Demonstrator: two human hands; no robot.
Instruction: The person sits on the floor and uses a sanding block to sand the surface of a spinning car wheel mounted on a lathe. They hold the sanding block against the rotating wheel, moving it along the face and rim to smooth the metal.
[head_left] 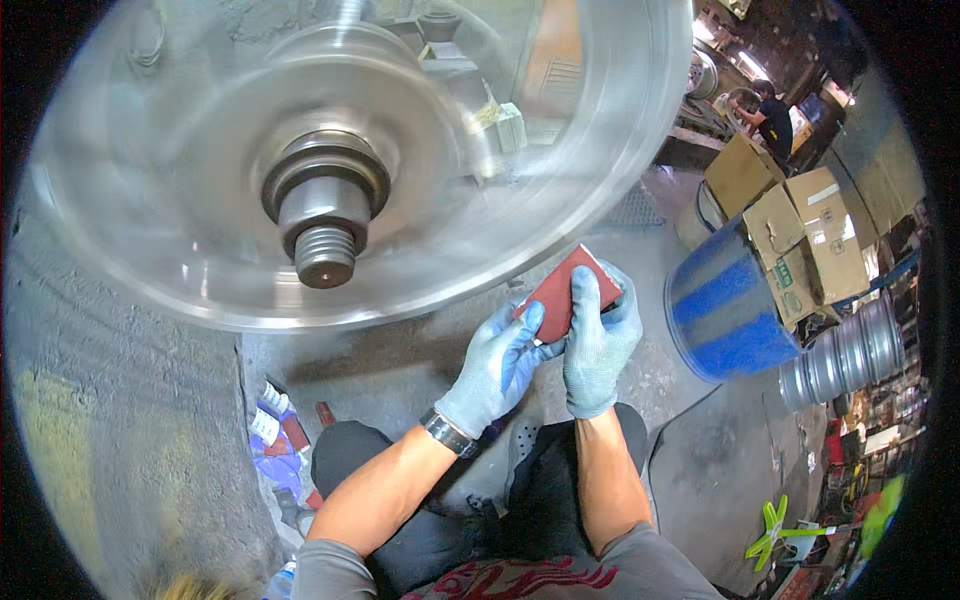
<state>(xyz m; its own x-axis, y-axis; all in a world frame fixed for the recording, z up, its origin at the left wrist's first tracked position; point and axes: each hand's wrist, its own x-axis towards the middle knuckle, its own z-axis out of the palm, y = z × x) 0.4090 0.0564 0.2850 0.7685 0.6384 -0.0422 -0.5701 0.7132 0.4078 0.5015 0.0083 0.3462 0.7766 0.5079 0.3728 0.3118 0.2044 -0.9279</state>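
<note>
A reddish-brown piece of sandpaper (565, 290), with a pale edge showing, is held between both gloved hands in front of my knees. My left hand (500, 365), in a blue-grey work glove, is closed on its lower left side. On the right side my right hand (605, 340) grips it, thumb flat on the face. Beyond and to the upper left, a large metal wheel rim (640, 110) looks blurred by spinning. A thick threaded shaft with a nut (325, 210) sticks out from its centre. Both hands are below the rim's lower right edge, apart from it.
Right of my hands stands a blue bin (725, 310) with cardboard boxes (815, 240) on it. Ribbed metal rims (845, 355) lie beside it. Rags and sandpaper pieces (280, 435) lie at the left. A co-worker (772, 120) is at the far right.
</note>
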